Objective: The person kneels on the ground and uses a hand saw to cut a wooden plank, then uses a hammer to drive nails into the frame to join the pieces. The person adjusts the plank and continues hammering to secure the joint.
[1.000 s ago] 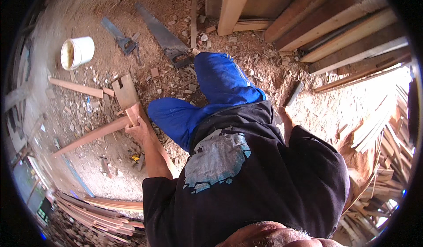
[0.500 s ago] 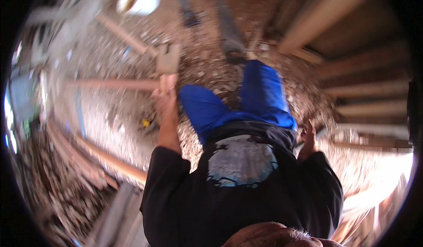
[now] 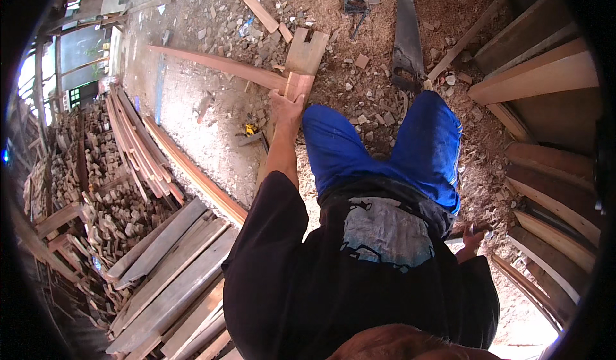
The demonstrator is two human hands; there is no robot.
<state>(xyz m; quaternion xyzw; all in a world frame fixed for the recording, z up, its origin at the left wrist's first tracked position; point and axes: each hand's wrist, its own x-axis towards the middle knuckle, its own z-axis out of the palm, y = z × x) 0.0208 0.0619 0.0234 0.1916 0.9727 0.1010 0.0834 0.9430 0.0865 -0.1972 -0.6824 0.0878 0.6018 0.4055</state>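
Observation:
My left hand point(image 3: 287, 108) is closed around the near end of a short wooden block point(image 3: 296, 85). The block lies by a board with a notched end point(image 3: 307, 49), beside my left knee. A long reddish wooden beam point(image 3: 215, 65) meets it from the left. On the ground at my right hip, my right hand point(image 3: 473, 239) has its fingers curled around something small. A dark bar and a pale tip show beside the fingers, but I cannot make out what it is.
A handsaw point(image 3: 407, 39) lies ahead of my knees, near a dark tool point(image 3: 354, 4). A yellow-and-black tape measure point(image 3: 251, 129) sits left of my forearm. Planks point(image 3: 173, 264) and heaped wood offcuts point(image 3: 115, 212) fill the left; boards point(image 3: 545, 77) lean at right.
The view has swung, shifting the scene rightward. My right hand has reached further back beside my hip, and its fingers have closed. My left hand stays on the wooden block.

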